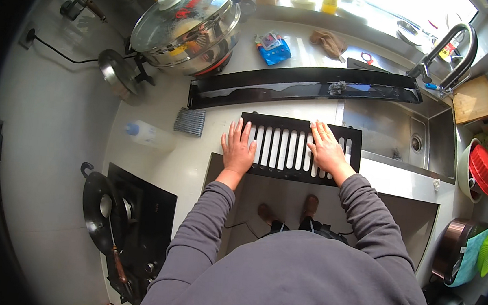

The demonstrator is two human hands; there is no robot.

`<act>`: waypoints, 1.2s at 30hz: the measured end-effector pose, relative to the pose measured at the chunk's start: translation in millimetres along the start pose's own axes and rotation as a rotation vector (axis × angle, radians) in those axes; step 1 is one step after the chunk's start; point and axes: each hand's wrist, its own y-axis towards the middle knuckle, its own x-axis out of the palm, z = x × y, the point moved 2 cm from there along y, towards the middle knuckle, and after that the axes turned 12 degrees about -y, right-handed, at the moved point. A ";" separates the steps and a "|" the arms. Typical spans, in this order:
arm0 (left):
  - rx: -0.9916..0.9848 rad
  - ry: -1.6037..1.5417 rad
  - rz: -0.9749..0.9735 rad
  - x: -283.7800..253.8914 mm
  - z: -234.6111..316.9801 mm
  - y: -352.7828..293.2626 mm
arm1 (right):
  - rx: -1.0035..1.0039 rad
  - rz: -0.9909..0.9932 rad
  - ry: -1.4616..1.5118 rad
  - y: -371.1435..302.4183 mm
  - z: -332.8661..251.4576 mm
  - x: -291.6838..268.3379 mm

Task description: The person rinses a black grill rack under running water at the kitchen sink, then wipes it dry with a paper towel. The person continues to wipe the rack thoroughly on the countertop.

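A black slotted panel (273, 170) lies flat at the counter's front edge, with the pale surface showing through its long slots. My left hand (238, 147) rests on its left end, fingers stretched out. Toward the other end, my right hand (328, 146) lies flat over several slots, its fingers pointing away from me. Behind the panel, a long black trough-like piece (296, 91) spans the counter and reaches over the sink; wet streaks and a small clump show inside it. A grey ribbed scouring pad (189, 121) sits left of my left hand.
At right is a steel sink (391, 125) with a curved tap (462, 41). A large lidded steamer pot (185, 25) stands back left, near a blue packet (274, 49) and a squeeze bottle (150, 135). A wok (99, 215) sits on the black hob (155, 208) at left.
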 end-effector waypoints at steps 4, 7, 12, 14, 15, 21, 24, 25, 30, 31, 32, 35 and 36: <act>-0.003 -0.174 -0.110 11.8 -19.0 0.9 | 0.029 -0.089 -0.101 17.7 -18.4 -2.0; 0.032 -0.173 -0.073 16.9 -23.4 0.0 | -0.077 -0.018 -0.063 46.7 -52.5 -1.5; 0.000 -0.132 -0.097 16.3 -24.2 1.5 | -0.144 0.039 -0.019 80.2 -98.7 14.0; -0.013 -0.144 -0.097 15.2 -23.2 1.3 | -0.152 0.078 -0.038 67.4 -88.1 15.7; -0.028 -0.139 -0.105 15.1 -23.1 1.0 | -0.111 0.107 -0.008 52.3 -74.6 13.4; 0.002 -0.160 -0.090 16.5 -24.4 1.8 | 0.121 -0.018 -0.089 9.1 -32.9 -6.2; 0.006 -0.184 -0.109 16.8 -25.6 2.3 | 0.014 0.061 0.054 49.0 -83.3 -2.2; 0.003 -0.191 -0.110 16.7 -25.6 2.6 | -0.107 0.119 -0.095 62.2 -103.9 1.0; -0.005 -0.217 -0.105 14.6 -23.9 3.6 | -0.107 0.133 0.013 83.6 -120.4 14.2; -0.004 -0.218 -0.095 14.1 -23.6 4.2 | -0.101 0.119 -0.005 73.9 -107.9 12.1; -0.021 -0.206 -0.103 13.6 -23.9 3.5 | -0.133 0.161 -0.039 61.3 -96.1 7.9; -0.020 -0.233 -0.089 14.3 -24.1 2.4 | 0.096 0.016 -0.058 27.1 -50.5 -2.6; -0.015 -0.236 -0.075 14.4 -24.7 1.8 | 0.155 -0.032 -0.157 23.1 -45.9 -3.5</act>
